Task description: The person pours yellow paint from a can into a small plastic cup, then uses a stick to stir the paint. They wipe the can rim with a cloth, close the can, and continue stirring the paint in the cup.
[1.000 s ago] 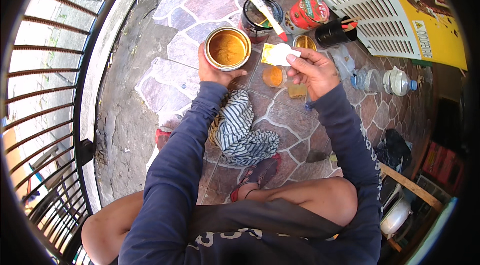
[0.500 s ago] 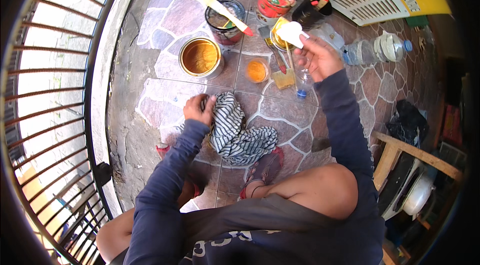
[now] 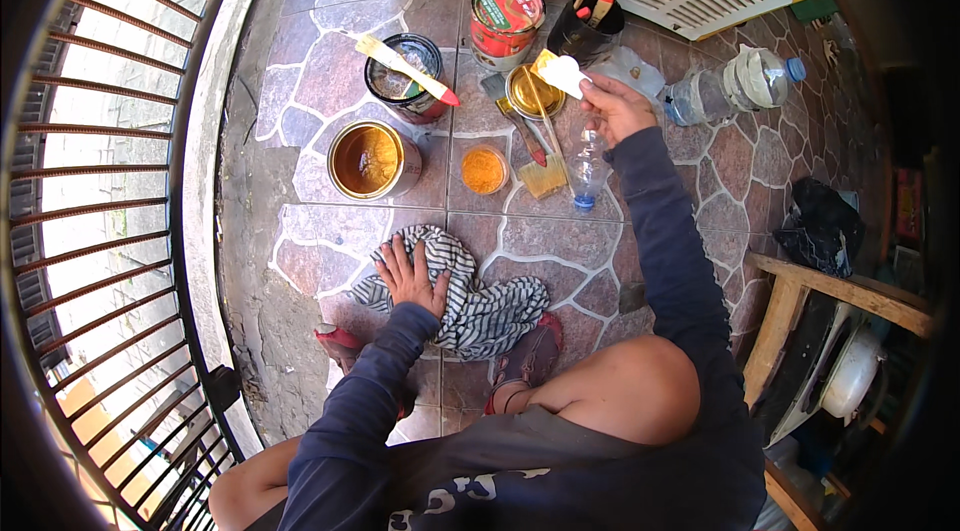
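My left hand [image 3: 408,276] lies spread on a black-and-white striped cloth [image 3: 490,316] on the tiled floor near my feet. In my right hand [image 3: 618,109] I pinch a white, flat-looking tool [image 3: 565,77] with a yellow tip; its exact kind is unclear. It is over the far edge of a small tin of golden paint [image 3: 527,103], with a thin stick [image 3: 543,101] across it. Left of it stand a larger open can of golden paint [image 3: 402,171] and a cup of orange-yellow powder [image 3: 485,170]. A small clear bottle [image 3: 588,176] with a blue cap lies below my right hand.
A paintbrush [image 3: 410,71] rests across a dark can [image 3: 425,111]. Behind stand a red-and-green can [image 3: 505,16] and a black holder [image 3: 585,31] with tools. More brushes [image 3: 541,178] lie mid-floor. A large bottle [image 3: 715,91] lies right; metal bars [image 3: 95,171] run along the left.
My left hand has gone from gripping the cloth's edge to lying spread on top of it. My right hand still holds the white tool near the small tin. The view has shifted slightly.
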`<state>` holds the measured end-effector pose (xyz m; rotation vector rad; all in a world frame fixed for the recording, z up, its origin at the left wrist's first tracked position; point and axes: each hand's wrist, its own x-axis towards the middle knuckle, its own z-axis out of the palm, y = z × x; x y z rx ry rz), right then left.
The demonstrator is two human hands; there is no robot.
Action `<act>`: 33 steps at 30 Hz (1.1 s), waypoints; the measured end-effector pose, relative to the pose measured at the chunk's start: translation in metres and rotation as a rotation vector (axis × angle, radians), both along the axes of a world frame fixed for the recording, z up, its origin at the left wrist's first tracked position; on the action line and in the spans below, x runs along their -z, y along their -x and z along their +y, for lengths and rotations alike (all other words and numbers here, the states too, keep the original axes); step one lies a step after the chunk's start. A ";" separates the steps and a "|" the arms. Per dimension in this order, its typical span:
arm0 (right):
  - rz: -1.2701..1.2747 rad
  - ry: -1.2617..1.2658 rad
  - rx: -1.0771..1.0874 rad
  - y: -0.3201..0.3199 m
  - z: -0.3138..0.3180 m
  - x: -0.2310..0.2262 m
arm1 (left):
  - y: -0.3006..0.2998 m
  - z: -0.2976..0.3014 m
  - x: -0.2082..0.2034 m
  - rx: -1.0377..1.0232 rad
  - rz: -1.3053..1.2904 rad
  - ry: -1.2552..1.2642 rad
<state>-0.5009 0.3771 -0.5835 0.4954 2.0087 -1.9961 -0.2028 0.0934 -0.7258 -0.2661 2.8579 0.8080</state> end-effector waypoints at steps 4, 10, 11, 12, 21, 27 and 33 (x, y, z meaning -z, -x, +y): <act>0.040 -0.082 -0.046 0.024 0.013 0.002 | 0.005 -0.007 -0.004 0.040 -0.166 -0.023; -0.150 -0.100 -0.057 0.038 0.067 0.054 | 0.032 -0.018 -0.050 0.165 -0.388 0.045; -0.131 -0.090 -0.104 0.038 0.070 0.062 | 0.040 -0.020 -0.061 0.172 -0.455 0.054; -0.136 -0.101 -0.122 0.039 0.070 0.067 | 0.048 -0.021 -0.072 0.177 -0.454 0.097; 0.181 -0.089 -0.275 0.047 0.049 0.056 | 0.087 0.050 -0.161 0.135 0.317 -0.291; -0.060 -0.030 -0.191 0.045 0.073 0.077 | 0.218 0.096 -0.156 -0.078 0.095 -0.508; -0.229 0.255 -0.192 0.044 0.088 0.083 | 0.327 0.104 -0.085 0.346 -0.361 0.204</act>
